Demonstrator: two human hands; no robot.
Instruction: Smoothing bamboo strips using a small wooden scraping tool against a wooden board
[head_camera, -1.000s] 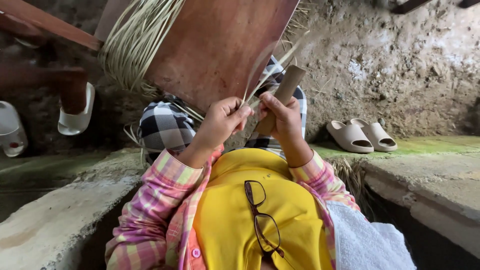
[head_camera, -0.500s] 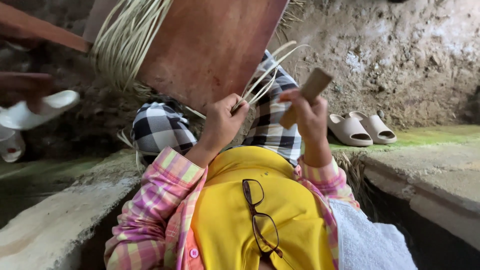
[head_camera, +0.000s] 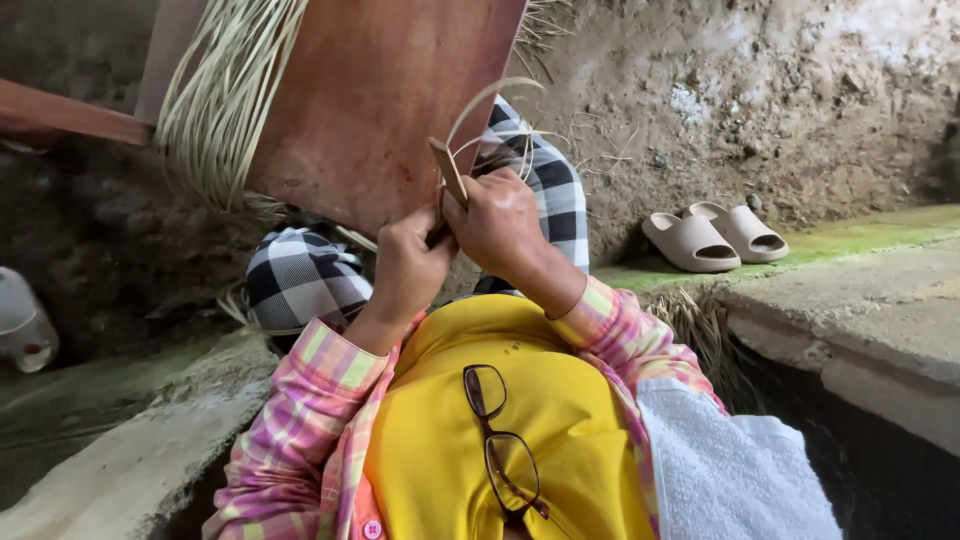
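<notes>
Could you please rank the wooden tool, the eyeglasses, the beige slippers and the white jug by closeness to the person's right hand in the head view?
From the right hand:
1. Wooden tool, gripped just above the fingers.
2. Eyeglasses, below on the yellow top.
3. Beige slippers, off to the right.
4. White jug, far left edge.

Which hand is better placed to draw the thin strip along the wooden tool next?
Probably the left hand: its fingers pinch the strip just below the wooden tool, while the right hand is occupied gripping that tool against the board.
</notes>
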